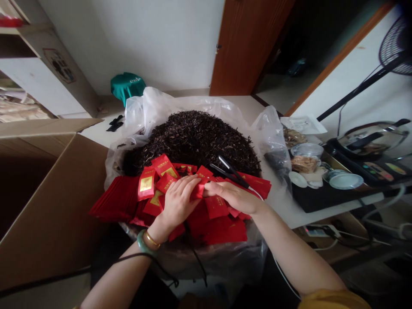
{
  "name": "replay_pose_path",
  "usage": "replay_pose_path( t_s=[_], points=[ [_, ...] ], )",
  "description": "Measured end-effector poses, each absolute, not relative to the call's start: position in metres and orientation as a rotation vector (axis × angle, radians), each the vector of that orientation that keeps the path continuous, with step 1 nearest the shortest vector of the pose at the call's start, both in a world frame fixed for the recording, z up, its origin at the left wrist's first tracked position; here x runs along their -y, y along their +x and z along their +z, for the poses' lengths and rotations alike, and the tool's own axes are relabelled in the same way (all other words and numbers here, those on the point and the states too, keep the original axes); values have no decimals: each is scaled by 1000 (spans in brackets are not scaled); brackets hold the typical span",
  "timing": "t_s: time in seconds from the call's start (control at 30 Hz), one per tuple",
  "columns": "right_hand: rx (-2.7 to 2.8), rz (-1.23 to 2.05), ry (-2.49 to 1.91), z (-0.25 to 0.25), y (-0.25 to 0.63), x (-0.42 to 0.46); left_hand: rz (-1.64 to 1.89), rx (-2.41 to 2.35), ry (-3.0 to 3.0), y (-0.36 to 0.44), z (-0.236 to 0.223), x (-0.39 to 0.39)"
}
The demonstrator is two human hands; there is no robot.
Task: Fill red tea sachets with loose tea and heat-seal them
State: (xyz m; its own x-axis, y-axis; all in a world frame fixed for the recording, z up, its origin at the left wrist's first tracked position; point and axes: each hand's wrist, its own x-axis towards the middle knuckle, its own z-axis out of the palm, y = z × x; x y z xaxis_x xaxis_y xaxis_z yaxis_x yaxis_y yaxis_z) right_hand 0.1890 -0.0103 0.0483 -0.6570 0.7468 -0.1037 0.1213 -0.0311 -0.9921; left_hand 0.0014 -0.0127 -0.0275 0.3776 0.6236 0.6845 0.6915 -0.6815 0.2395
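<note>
My left hand (180, 199), with a green bangle and a gold bangle on its wrist, is closed over a small red packet (197, 192). From the other side my right hand (230, 195) meets it, fingers together at the packet's right edge; its fingertips are partly hidden. Many red packets with gold print lie loose under and around both hands, among them one with a gold label (146, 184). A black hair-straightener-like tool (240, 177) with a white cord rests just beyond my right hand. Behind the packets rises a heap of dark dried leaves (206, 133), which looks like tea.
Clear plastic sheeting (154, 105) surrounds the heap. To the left stands an open cardboard box (54, 197), and a row of stacked red packets (114, 199) lies near it. Plastic tubs (307, 150) and a lidded electric pan (370, 141) sit at the right. A black cable crosses my left forearm.
</note>
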Motion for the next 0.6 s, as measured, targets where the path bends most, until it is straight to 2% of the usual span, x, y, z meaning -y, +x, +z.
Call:
replay_pose_path(
  t_s=[0.33,0.6],
  points=[
    [1761,1708,-992,58,198,10,-1294,1238,-2515,2,-27,12],
    [1462,1412,-1002,65,214,7,-1513,1383,-2466,5,-23,13]
  ],
)
